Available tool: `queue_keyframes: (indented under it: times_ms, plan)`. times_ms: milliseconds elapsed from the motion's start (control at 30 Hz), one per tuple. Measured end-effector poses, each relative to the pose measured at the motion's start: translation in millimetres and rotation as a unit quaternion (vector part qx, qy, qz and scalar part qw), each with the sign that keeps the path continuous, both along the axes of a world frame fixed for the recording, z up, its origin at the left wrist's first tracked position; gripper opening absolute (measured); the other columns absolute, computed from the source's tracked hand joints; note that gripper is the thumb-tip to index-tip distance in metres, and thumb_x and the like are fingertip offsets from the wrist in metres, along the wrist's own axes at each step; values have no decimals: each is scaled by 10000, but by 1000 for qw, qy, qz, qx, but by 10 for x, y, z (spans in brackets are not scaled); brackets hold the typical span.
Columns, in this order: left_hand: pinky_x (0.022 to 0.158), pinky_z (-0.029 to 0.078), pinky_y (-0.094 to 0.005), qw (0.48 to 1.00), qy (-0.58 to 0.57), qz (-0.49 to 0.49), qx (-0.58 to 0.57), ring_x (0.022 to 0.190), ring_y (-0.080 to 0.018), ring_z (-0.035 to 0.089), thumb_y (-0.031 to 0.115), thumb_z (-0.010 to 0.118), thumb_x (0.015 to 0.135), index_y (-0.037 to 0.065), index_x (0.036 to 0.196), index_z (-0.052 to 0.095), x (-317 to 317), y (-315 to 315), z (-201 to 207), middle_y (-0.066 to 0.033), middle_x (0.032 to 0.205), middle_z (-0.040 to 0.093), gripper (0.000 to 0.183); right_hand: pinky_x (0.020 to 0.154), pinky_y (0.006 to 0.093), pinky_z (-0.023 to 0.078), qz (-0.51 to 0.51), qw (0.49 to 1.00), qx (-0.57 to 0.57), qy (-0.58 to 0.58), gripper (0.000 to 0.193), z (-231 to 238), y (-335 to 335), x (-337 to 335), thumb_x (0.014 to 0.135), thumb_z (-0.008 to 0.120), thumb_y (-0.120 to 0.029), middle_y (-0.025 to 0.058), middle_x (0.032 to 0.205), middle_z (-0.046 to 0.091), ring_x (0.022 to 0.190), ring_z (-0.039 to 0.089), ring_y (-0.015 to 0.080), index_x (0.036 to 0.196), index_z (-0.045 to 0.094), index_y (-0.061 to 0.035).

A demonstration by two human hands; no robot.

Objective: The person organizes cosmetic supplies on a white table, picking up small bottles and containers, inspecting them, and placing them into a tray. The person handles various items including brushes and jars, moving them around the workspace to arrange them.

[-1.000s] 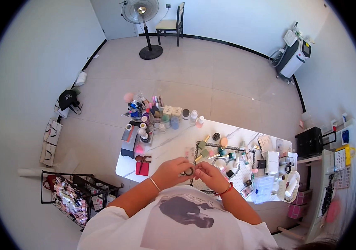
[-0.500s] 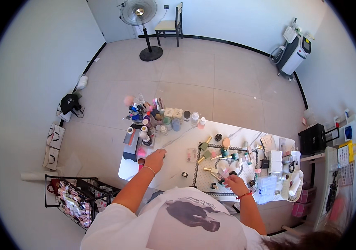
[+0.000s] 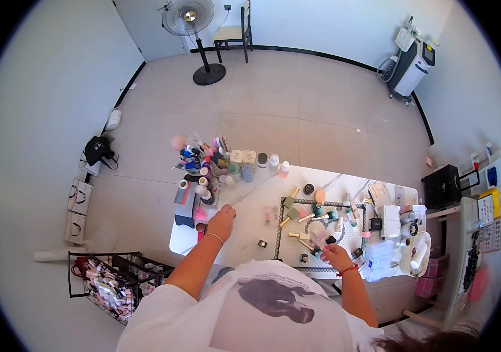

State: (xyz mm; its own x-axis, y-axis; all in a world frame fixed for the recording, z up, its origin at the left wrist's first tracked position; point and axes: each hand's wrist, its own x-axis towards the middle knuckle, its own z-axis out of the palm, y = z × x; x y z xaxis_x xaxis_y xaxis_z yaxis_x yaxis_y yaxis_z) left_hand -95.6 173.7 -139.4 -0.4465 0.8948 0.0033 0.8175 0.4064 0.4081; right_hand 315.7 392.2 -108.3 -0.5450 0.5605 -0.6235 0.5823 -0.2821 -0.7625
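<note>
My left hand [image 3: 221, 224] is over the left part of the white marble-patterned table [image 3: 244, 226], its fingers closed. A small dark bit shows at the fingertips, too small to name. Beside it lie a pink item [image 3: 201, 213] and a grey-and-black device [image 3: 184, 205]. At the front of a dotted mat with a dark lace border [image 3: 277, 249], my right hand [image 3: 336, 258] has its fingers pinched together. A pale pink translucent piece [image 3: 319, 234] shows just beyond them; whether they grip it is unclear. Around it lie green bottles [image 3: 292, 214] and gold-handled brushes [image 3: 298, 236].
Bottles and brushes crowd the table's back left [image 3: 203, 170]. White boxes [image 3: 388, 220], a clear case [image 3: 378, 261] and a cream basket [image 3: 417, 255] fill its right end. A black rack of small packets [image 3: 109, 287] stands left; a standing fan [image 3: 203, 64] is across the room.
The view has shifted slightly. My left hand has moved a little away from me over the table. My right hand stays at the front of the mat, almost unmoved.
</note>
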Motion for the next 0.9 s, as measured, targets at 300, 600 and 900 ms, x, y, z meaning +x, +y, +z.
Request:
queue_keyframes:
  times_ms: [300, 600, 900]
  plan:
    - [652, 561, -496, 976, -10, 23, -216, 730, -358, 707, 185, 538, 915, 35, 1562, 192, 353, -210, 292, -190, 873, 704, 749, 653, 293, 528, -6, 999, 29, -18, 277, -36, -25, -45, 952, 653, -237, 109, 855, 699, 702, 653, 161, 1042, 627, 24]
    - [716, 557, -511, 953, -46, 59, -293, 759, -385, 716, 116, 516, 882, 104, 1607, -76, 215, 25, 151, -255, 884, 715, 936, 642, 295, 525, -10, 998, 57, -30, 288, -90, 32, -3, 951, 652, -258, 107, 835, 714, 686, 655, 157, 1030, 653, 19]
    - [724, 555, -514, 953, -67, 95, -279, 769, -398, 703, 133, 536, 871, 128, 1599, -138, 2, 293, 160, -253, 880, 708, 992, 592, 280, 487, -44, 996, 37, -66, 407, -68, -7, 86, 919, 695, -419, 88, 839, 718, 686, 658, 147, 995, 669, -20]
